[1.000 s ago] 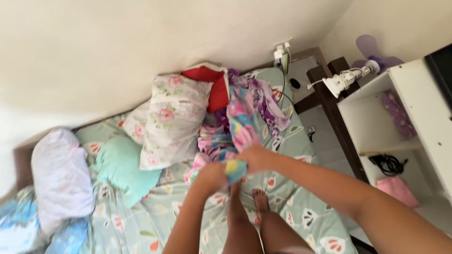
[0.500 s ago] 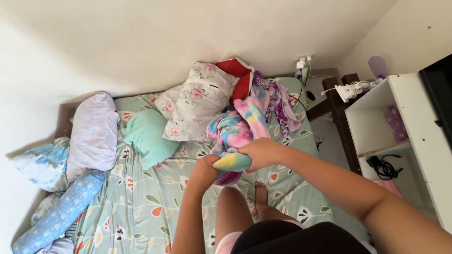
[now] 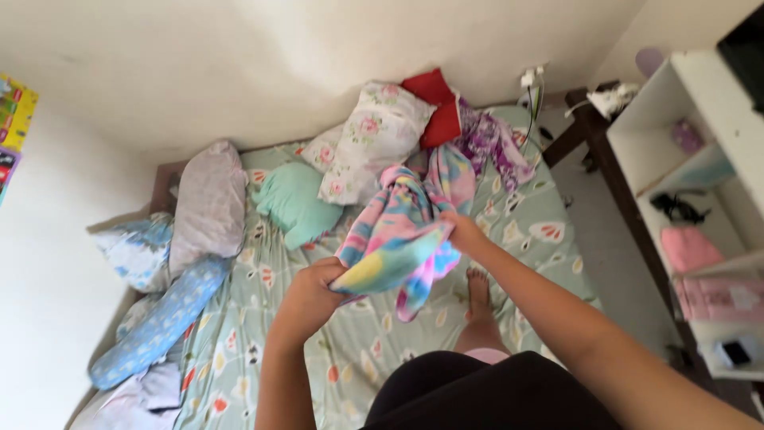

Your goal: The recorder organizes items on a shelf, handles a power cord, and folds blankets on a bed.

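Observation:
A pastel rainbow-coloured blanket (image 3: 398, 239) hangs in the air above the bed, stretched between both hands. My left hand (image 3: 312, 291) grips its lower left edge in a fist. My right hand (image 3: 461, 231) pinches its upper right edge. The far part of the blanket trails down onto the mattress near the pillows. Below it lies the green floral bedsheet (image 3: 525, 231). My bare foot (image 3: 479, 288) stands on the sheet under my right arm.
Pillows crowd the head of the bed: a floral white one (image 3: 370, 139), a red one (image 3: 434, 103), a teal one (image 3: 294, 203), a lilac one (image 3: 208, 203), a blue bolster (image 3: 163, 322). A purple cloth (image 3: 493, 143) lies nearby. White shelves (image 3: 700, 183) stand at the right.
The view has swung left and down, showing more of the bed's left side. My hands have moved apart, spreading the bunched blanket wider between them.

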